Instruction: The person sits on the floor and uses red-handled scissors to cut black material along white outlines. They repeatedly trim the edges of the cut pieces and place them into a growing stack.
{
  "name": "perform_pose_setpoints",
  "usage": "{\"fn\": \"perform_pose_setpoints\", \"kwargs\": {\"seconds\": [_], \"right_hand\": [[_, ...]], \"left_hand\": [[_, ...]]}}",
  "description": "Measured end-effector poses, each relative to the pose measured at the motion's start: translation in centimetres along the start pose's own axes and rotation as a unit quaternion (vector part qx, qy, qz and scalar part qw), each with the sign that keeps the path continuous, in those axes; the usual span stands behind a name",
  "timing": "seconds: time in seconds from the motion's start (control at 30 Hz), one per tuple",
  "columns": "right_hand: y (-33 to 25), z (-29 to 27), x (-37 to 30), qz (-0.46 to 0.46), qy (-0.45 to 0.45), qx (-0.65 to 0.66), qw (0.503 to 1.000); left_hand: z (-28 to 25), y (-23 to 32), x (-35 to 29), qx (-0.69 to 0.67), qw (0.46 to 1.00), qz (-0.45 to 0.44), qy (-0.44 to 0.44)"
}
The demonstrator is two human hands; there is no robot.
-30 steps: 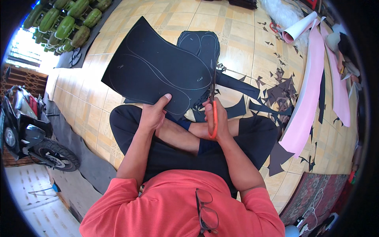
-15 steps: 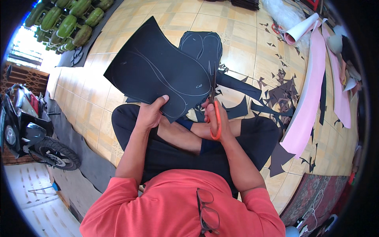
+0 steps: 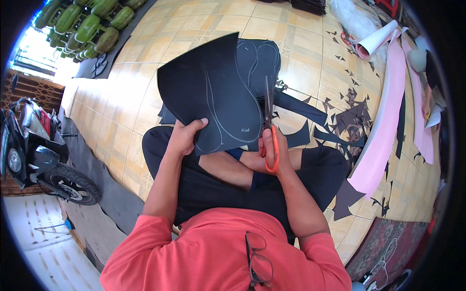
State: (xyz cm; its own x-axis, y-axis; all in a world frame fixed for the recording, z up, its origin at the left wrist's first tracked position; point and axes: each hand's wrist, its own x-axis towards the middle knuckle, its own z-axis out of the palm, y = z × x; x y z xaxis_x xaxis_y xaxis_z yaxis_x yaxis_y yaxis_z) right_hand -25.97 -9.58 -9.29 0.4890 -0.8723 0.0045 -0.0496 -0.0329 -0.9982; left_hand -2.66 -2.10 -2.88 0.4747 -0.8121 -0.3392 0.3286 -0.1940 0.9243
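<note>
My left hand (image 3: 186, 137) pinches the lower left edge of a large black sheet (image 3: 187, 92), thumb on top. Curved white lines are drawn on the sheet, which is held up over my crossed legs and bends at its far side. In my right hand (image 3: 278, 151) is a pair of scissors (image 3: 268, 109) with orange handles. Their blades point away from me, close along the sheet's right edge and slightly apart. Beyond the sheet, another black piece (image 3: 264, 60) with white outlines lies on the floor, partly covered.
Dark offcuts (image 3: 352, 119) and black strips (image 3: 301, 107) litter the tiled floor to the right. Further right lie long pink strips (image 3: 381, 126) and a white roll (image 3: 376, 41). A motorcycle (image 3: 48, 160) stands at left, green gas cylinders (image 3: 90, 26) at far left. A patterned rug (image 3: 376, 242) lies near right.
The black sheet has turned clockwise, its far corner swinging right and its lower end coming nearer to me. The scissors now point more directly away along its right edge. Both hands keep their hold.
</note>
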Motion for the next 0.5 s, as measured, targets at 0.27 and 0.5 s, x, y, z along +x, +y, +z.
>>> {"fn": "perform_pose_setpoints", "kwargs": {"seconds": [0.27,0.5], "right_hand": [[0.9,-1.1,0.7,-0.02,0.033,-0.053,0.998],[-0.3,-1.7,0.6,-0.047,0.049,-0.051,0.996]], "left_hand": [[-1.1,-0.3,-1.4,0.064,0.989,-0.12,-0.048],[-1.7,-0.2,-1.9,0.122,0.975,-0.165,-0.09]]}}
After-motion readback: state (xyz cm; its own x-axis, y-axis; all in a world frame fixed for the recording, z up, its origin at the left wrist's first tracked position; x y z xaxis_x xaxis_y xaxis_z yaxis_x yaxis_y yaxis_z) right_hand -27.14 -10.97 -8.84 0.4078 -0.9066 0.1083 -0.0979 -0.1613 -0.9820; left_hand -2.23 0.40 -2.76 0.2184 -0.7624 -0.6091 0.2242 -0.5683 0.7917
